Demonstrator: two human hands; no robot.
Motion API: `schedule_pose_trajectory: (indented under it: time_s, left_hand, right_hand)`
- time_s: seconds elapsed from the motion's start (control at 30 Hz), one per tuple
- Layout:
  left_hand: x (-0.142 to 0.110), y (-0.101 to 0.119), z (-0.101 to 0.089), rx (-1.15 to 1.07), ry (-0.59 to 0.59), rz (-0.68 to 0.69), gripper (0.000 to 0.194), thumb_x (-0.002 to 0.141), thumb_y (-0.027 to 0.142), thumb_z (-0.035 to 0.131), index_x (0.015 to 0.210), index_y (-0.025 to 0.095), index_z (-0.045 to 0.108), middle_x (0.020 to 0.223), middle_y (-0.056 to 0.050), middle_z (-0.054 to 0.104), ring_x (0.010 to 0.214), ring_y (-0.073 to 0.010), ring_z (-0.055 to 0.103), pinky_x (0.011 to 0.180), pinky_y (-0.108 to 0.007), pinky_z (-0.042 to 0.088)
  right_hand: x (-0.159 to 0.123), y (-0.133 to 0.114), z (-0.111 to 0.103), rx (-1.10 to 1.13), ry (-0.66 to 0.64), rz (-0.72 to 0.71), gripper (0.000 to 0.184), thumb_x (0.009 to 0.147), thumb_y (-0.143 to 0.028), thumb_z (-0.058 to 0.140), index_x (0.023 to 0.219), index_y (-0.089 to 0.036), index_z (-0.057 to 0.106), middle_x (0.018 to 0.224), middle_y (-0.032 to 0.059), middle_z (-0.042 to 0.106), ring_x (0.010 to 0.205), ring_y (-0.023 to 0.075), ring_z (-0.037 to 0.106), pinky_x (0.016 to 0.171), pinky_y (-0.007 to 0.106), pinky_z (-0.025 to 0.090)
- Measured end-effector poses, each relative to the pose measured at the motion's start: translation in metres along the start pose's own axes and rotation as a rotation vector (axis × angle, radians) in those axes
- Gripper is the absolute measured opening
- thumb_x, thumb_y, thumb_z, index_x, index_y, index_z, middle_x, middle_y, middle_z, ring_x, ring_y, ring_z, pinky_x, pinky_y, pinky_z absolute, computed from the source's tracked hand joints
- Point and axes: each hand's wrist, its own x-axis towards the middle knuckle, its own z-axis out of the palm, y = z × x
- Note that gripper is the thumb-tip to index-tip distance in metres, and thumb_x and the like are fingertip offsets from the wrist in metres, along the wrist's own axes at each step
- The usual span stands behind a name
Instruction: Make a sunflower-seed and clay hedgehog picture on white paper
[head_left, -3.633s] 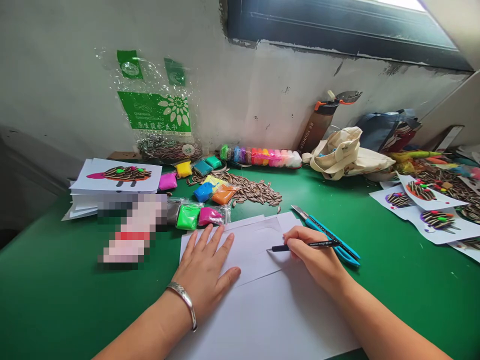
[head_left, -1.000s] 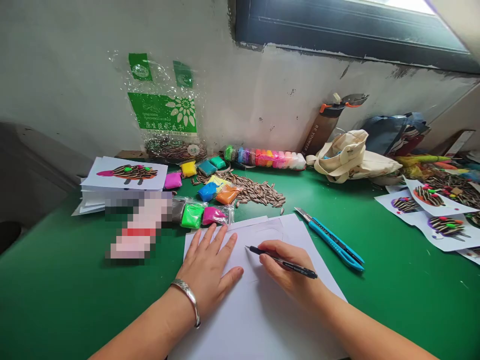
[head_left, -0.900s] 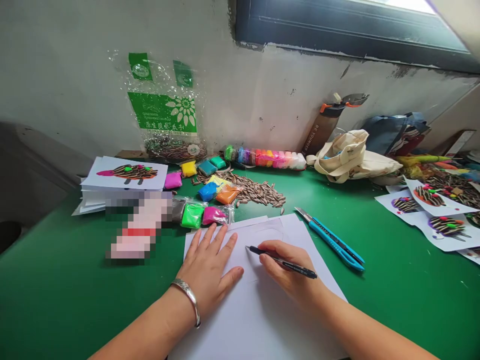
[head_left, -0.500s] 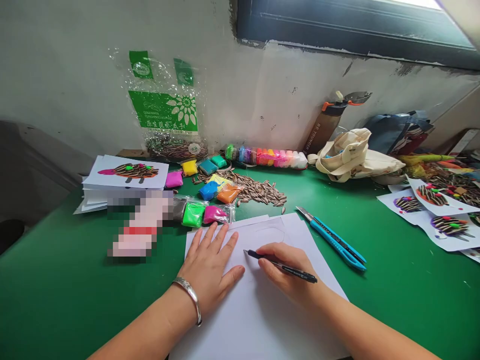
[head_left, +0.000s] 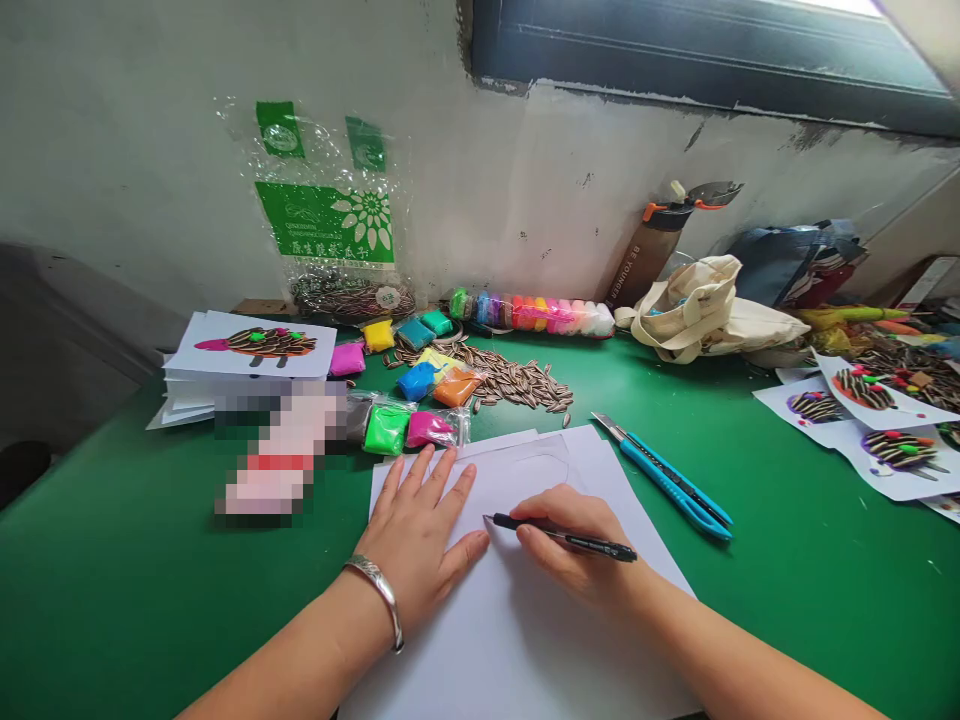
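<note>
My left hand [head_left: 421, 536] lies flat with fingers spread on a white sheet of paper [head_left: 525, 640] on the green table [head_left: 112, 600], pressing it down. A silver bracelet [head_left: 376, 598] circles that wrist. My right hand [head_left: 574, 545] is closed on a black pen [head_left: 570, 537], its tip touching the paper just right of my left thumb. A faint drawn outline [head_left: 551, 458] shows on the sheet beyond my right hand.
A blue utility knife [head_left: 664, 477] lies right of the paper. Behind it are loose sunflower seeds [head_left: 517, 383], small bags of coloured clay [head_left: 405, 428], a seed bag [head_left: 337, 240], a stack of cards [head_left: 240, 365], a cloth bag [head_left: 697, 310], a bottle [head_left: 652, 245] and finished seed pictures [head_left: 870, 420].
My right hand has carried the pen from the upper right of the sheet leftward and nearer to me, close to my left thumb. My left hand has stayed flat on the paper.
</note>
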Motion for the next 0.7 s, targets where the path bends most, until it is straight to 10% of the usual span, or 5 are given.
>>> schedule_pose_trajectory:
  time_s: [0.7]
  left_hand:
    - [0.0, -0.002, 0.005, -0.009, 0.018, -0.001, 0.058, 0.089, 0.055, 0.038, 0.141, 0.029, 0.034, 0.15, -0.005, 0.028, 0.138, -0.0312, 0.017, 0.11, -0.053, 0.014]
  right_hand:
    - [0.002, -0.008, -0.011, 0.117, 0.071, 0.215, 0.017, 0.081, -0.021, 0.05, 0.074, -0.019, 0.065, 0.064, -0.0004, 0.061, 0.058, 0.0127, 0.051, 0.056, 0.023, 0.039]
